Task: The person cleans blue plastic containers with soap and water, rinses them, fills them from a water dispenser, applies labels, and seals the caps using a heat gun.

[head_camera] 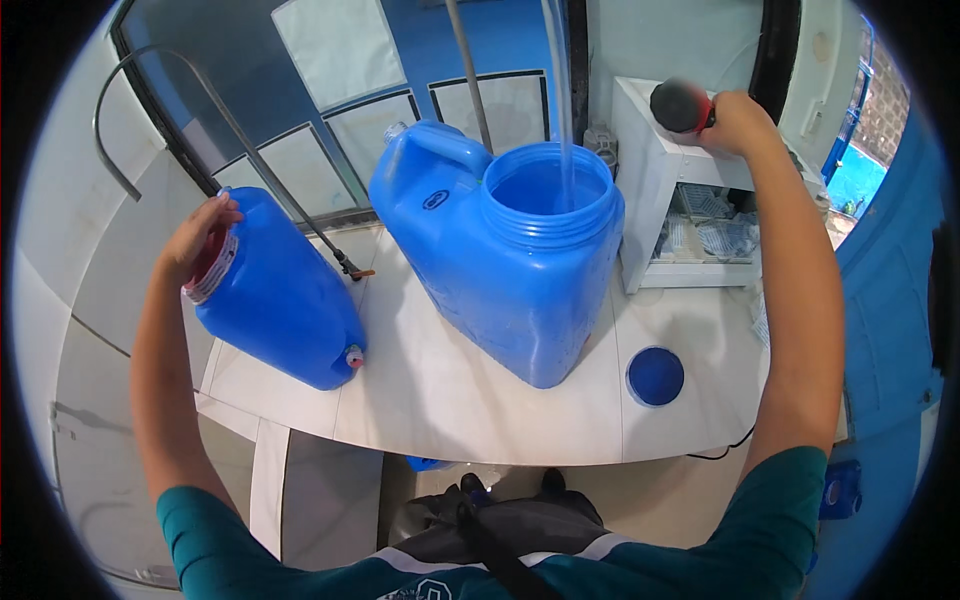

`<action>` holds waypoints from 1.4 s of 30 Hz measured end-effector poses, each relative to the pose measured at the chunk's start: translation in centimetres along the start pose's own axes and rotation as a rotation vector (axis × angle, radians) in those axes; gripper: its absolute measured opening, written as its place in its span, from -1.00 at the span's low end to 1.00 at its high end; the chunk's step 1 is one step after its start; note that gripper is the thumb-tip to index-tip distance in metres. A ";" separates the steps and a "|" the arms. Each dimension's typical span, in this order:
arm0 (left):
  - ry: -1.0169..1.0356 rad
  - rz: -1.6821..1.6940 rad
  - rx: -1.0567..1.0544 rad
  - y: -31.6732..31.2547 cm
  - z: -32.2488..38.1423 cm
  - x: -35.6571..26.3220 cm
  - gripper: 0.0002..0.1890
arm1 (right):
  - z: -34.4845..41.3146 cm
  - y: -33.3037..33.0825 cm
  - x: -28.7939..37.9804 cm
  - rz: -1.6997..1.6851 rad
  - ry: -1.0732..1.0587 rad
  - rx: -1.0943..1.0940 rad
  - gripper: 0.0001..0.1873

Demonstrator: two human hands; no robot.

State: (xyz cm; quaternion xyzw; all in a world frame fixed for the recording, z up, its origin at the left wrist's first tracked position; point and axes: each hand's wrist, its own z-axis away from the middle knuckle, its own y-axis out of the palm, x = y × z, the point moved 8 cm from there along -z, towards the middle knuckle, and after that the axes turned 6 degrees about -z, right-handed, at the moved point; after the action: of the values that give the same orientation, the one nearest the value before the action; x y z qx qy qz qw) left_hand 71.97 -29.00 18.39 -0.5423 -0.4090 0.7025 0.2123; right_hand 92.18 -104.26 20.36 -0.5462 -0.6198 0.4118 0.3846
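My left hand is on the top end of a blue plastic water container, its fingers closed over the edge by the large cap. A printed band circles that cap, and a small spout with a wrapped cap sits low on the near side. In my right hand is a red and black handheld dryer or heat gun, held over a white cabinet at the right. Between my arms a second blue container stands with its wide mouth uncovered; a stream or clear tube reaches down into it.
A round blue lid lies on the tiled counter. The white cabinet holds printed plastic pieces. A curved metal pipe arches behind the left container, near a valve with an orange handle. A black cord hangs off the counter's front edge.
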 end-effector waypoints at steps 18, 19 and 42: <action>-0.084 -0.440 -0.276 1.4 5.7 0.2 -0.04 | 1.4 33.9 13.3 -1.139 0.189 0.341 -0.71; -0.039 -0.537 -0.281 1.8 6.0 -0.2 -0.04 | 1.1 34.7 13.2 -1.117 0.220 0.336 -0.71; 0.723 -0.802 -0.356 -2.6 -7.6 5.0 -0.66 | 36.5 18.8 4.1 -1.565 0.621 0.026 -0.68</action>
State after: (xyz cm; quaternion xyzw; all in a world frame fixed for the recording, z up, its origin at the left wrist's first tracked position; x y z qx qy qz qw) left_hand 77.10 -21.16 16.91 -0.5781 -0.5963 0.2567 0.4943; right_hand 64.69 -102.30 -10.35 -0.0430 -0.6810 -0.1357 0.7183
